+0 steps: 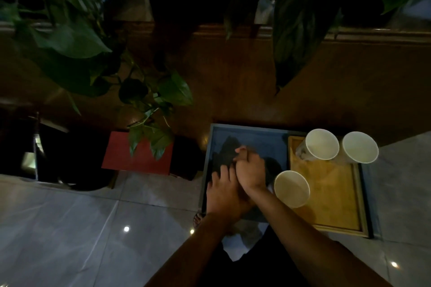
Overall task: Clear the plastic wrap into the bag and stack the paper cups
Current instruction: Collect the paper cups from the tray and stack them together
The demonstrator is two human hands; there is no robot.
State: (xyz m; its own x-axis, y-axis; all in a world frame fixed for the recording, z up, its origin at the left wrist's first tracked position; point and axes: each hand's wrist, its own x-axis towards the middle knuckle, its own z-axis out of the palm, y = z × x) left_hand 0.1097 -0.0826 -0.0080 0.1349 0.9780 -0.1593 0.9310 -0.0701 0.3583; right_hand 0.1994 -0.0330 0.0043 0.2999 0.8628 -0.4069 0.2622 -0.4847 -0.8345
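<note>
Reaching forward from the bottom edge, two bare forearms cross over a pale tiled floor [70, 228]. The left hand [224, 193] lies flat with fingers spread on a dark bag [224, 149] inside a blue tray [247, 130]; the right hand [250, 170] is curled beside it, though whether it grips anything I cannot tell. No plastic wrap is discernible. Three paper cups [291, 189] stand upright and unstacked on a wooden board [333, 193]. Beyond, a red box [140, 158], leafy plants [77, 42] and dark wood panelling [233, 65].
</note>
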